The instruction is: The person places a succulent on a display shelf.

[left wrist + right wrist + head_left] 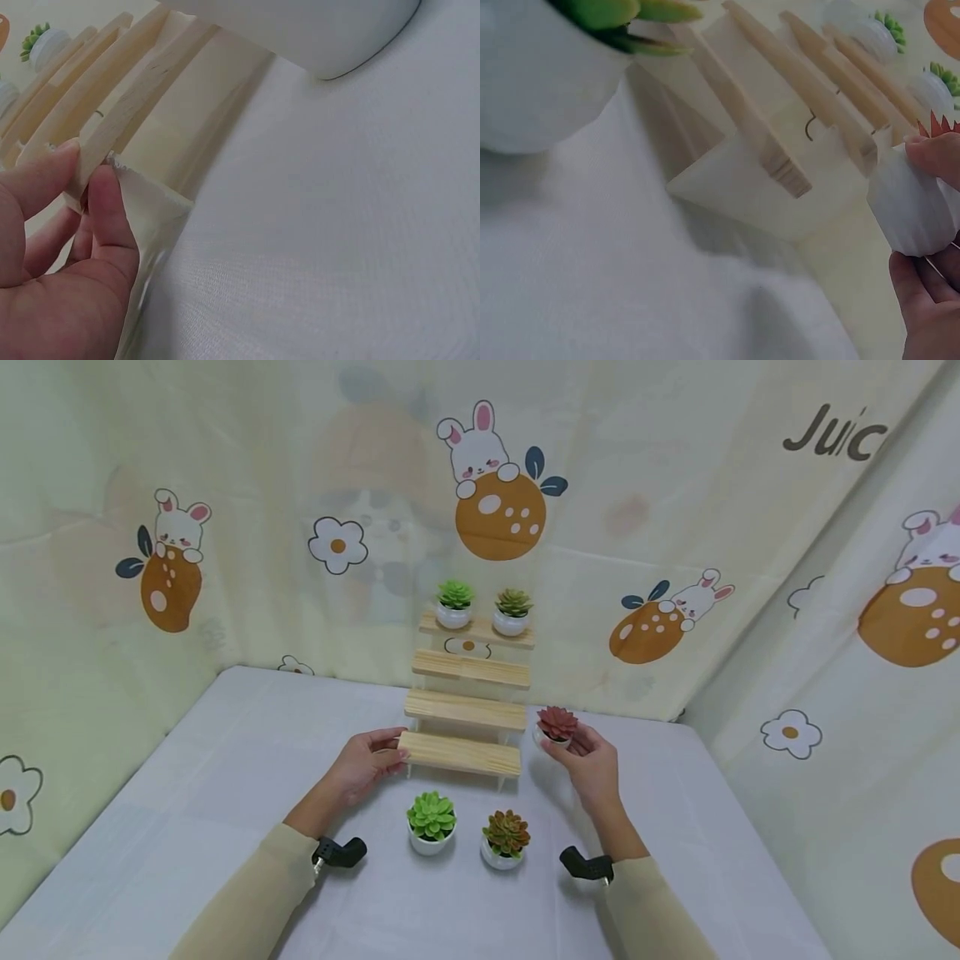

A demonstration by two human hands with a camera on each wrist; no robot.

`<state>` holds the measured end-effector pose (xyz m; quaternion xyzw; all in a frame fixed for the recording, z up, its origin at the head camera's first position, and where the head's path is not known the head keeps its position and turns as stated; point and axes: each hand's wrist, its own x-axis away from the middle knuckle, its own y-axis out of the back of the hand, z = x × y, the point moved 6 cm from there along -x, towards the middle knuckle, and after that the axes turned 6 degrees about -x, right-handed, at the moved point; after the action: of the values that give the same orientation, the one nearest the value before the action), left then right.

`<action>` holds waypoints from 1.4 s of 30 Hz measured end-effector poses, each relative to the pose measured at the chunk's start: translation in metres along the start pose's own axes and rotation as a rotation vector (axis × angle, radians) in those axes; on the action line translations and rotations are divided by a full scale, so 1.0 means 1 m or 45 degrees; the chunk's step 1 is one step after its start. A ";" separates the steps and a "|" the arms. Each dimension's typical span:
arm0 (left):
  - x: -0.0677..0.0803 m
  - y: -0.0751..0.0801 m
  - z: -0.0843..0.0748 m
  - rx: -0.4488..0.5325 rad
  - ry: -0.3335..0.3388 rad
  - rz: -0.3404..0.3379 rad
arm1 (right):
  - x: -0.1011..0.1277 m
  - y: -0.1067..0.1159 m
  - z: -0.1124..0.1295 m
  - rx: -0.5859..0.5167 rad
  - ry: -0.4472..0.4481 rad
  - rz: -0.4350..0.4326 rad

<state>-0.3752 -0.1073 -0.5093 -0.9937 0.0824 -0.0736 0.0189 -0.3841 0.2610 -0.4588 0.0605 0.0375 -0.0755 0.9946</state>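
Observation:
A stepped wooden display stand (465,710) with several slats stands at the table's middle. My left hand (367,763) pinches the left end of its lowest slat (459,753), thumb on top and fingers beneath, as the left wrist view shows. To the right of the stand, my right hand (596,770) holds a red succulent (557,722) in a white pot (911,202), its thumb and fingers around the pot. On the top slat sit a bright green succulent (454,595) and a darker green succulent (513,603), both in white pots.
In front of the stand, a light green potted succulent (431,817) and a brownish-green one (506,835) stand on the white tablecloth (390,910). A patterned curtain (262,468) hangs close behind the stand and along both sides.

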 end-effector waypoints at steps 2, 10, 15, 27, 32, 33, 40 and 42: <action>0.000 0.000 0.000 -0.008 0.007 -0.003 | -0.001 -0.003 0.006 0.003 0.021 0.016; -0.001 0.000 0.000 -0.019 0.011 -0.008 | -0.005 -0.013 0.030 0.054 0.099 0.055; -0.002 0.001 0.002 -0.032 0.006 -0.009 | -0.008 -0.024 0.043 0.063 0.129 0.107; 0.000 -0.002 -0.002 -0.021 -0.015 -0.013 | -0.018 -0.054 0.078 0.051 0.171 0.214; 0.000 -0.002 0.000 -0.011 -0.011 -0.003 | -0.024 -0.062 0.085 0.026 0.179 0.240; 0.000 -0.002 0.001 -0.009 -0.012 -0.001 | -0.025 -0.064 0.086 0.019 0.180 0.244; -0.001 -0.001 0.001 -0.015 -0.016 0.003 | -0.034 -0.077 0.095 -0.029 0.207 0.301; -0.001 -0.001 0.000 -0.014 -0.015 0.001 | -0.036 -0.082 0.099 -0.029 0.210 0.325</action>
<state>-0.3761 -0.1065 -0.5098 -0.9942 0.0830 -0.0673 0.0138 -0.4261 0.1736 -0.3669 0.0596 0.1118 0.0572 0.9903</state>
